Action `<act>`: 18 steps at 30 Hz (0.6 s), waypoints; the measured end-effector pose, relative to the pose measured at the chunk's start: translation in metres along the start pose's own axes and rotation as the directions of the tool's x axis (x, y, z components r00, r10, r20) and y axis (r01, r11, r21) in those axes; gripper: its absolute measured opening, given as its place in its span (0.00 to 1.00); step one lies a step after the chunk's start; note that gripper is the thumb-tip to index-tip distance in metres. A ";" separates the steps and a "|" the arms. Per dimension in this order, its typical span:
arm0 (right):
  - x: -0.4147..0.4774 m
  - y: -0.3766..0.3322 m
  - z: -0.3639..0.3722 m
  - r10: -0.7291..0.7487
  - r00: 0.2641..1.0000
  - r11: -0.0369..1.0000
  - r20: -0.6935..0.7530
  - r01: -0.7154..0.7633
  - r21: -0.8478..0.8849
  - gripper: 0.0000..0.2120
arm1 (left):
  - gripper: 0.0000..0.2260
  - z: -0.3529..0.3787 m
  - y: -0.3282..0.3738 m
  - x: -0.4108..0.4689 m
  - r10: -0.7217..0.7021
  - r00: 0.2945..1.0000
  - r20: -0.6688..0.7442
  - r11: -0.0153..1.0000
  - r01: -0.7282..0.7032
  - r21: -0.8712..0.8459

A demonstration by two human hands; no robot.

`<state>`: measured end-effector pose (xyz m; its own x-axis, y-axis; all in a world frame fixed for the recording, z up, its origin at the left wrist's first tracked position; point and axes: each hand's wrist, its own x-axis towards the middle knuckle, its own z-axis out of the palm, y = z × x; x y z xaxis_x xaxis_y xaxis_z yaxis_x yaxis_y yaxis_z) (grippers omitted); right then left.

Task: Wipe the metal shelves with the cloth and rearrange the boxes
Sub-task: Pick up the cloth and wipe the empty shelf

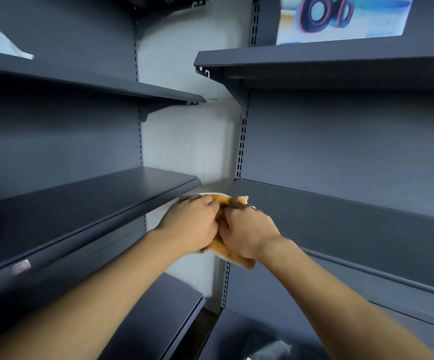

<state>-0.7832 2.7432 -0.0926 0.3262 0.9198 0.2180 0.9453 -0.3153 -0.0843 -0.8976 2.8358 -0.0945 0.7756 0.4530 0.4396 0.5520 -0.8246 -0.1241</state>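
Grey crumpled item [270,350] at the bottom edge: cropped, blurred. Left hand [192,224] and right hand [247,235], pressed together, both grip the orange cloth [236,257], mostly hidden, beside the left shelf [81,203]. Printed box [340,16] on the upper right shelf [340,58]: cropped.

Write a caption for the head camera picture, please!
Left hand and right hand bunch an orange cloth between dark metal shelves.

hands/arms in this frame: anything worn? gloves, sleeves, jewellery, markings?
Left hand and right hand are bare: no gloves, rings, watch or wristband in view. Both arms are uncovered down to the frame edge, with no sleeve showing. The fingertips look dark, possibly nail polish, but motion blur makes that uncertain. No other markings are visible.
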 end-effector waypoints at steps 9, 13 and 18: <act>-0.043 0.060 -0.026 0.070 0.978 0.982 -0.195 -0.033 0.187 0.22 | 0.15 -0.016 0.047 -0.005 0.010 0.999 -0.037 0.946 -0.022 -0.324; -0.070 0.098 -0.037 0.104 0.959 0.993 -0.263 -0.085 0.083 0.18 | 0.20 -0.012 0.082 0.013 0.025 0.996 -0.084 0.912 -0.057 -0.406; -0.098 0.133 -0.046 0.202 0.939 0.973 -0.278 -0.225 -0.050 0.11 | 0.09 -0.006 0.125 0.035 0.049 0.986 -0.159 0.862 -0.123 -0.493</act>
<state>-0.6889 2.6006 -0.0804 0.5002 0.7351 0.4576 0.8470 -0.5252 -0.0822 -0.8030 2.7463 -0.0891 0.7434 0.3522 0.5686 0.2296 -0.9329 0.2776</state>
